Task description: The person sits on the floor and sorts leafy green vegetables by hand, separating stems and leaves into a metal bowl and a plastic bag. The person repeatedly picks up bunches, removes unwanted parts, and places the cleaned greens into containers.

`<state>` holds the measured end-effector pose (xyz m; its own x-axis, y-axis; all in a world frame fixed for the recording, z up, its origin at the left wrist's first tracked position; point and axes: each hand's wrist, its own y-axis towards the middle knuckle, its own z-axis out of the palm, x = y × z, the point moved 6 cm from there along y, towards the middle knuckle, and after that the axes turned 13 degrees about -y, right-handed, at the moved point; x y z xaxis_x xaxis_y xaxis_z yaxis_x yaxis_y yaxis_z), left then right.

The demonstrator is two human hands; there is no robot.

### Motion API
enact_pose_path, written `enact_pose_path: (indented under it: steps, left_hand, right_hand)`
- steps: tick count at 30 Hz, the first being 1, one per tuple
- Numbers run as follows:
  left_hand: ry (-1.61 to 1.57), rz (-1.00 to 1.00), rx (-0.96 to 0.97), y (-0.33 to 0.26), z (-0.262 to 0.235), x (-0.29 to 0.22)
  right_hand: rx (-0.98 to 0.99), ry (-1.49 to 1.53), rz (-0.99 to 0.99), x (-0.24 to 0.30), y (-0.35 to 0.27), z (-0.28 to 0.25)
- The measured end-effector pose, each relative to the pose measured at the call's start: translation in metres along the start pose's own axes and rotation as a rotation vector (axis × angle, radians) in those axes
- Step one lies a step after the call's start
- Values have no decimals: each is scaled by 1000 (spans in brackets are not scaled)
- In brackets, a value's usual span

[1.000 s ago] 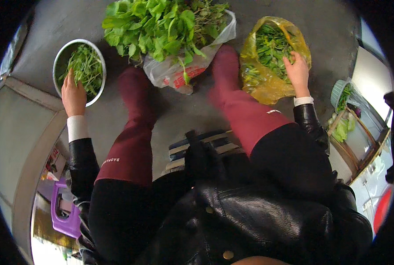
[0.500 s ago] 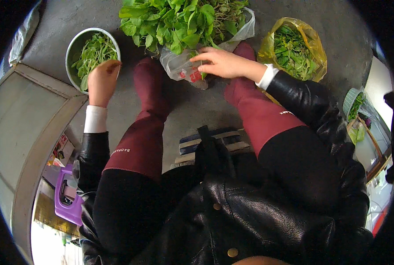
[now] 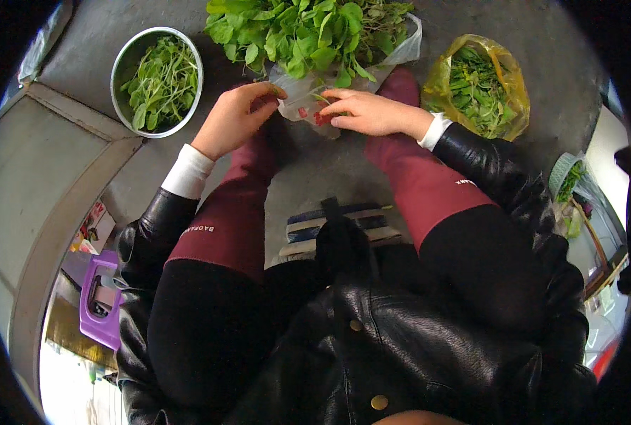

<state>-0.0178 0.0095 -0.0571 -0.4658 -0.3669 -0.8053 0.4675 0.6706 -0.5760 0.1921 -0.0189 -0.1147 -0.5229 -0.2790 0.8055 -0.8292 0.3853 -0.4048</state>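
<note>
From where I stand, a dark grey floor (image 3: 308, 177) spreads beneath everything. On it sits a person in a black jacket (image 3: 428, 333), knees apart, with maroon boots (image 3: 220, 237) reaching forward.

Between and beyond the feet lies the largest thing being handled: a heap of leafy greens (image 3: 294, 32), broad bright leaves at left and duller, stringier growth at right. It rests on a translucent plastic bag (image 3: 407, 46) marked with red print.

To the heap's left stands a round metal bowl (image 3: 199, 85) holding loose green sprigs (image 3: 161, 85); to its right, an open yellow bag (image 3: 519, 92) holds darker greens (image 3: 474, 92).

The hands have just come together. A second ago the left hand (image 3: 234, 120) was at the bowl and the right hand (image 3: 375, 113) at the yellow bag; now both meet at the heap's near edge, so the work seems centred there, with bowl and yellow bag left alone.

The left fingers curl inward, tips nearly meeting; I cannot tell whether they pinch anything. The right fingers are bent and slightly spread, beside a thin green stem (image 3: 320, 97), the smallest detail; whether they grip it is unclear.
</note>
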Motion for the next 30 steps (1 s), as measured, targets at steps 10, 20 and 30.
enact_pose_path:
  steps: [10, 20, 30]
  left_hand:
    - [-363, 51, 25, 0, 21, 21]
    - [-578, -10, 174, -3, 30, 21]
    - [-284, 91, -329, -27, -67, 35]
  right_hand:
    - [-82, 48, -80, 52, -20, -43]
    - [-15, 405, -140, 63, -16, -36]
    - [-28, 509, -131, 70, -19, -53]
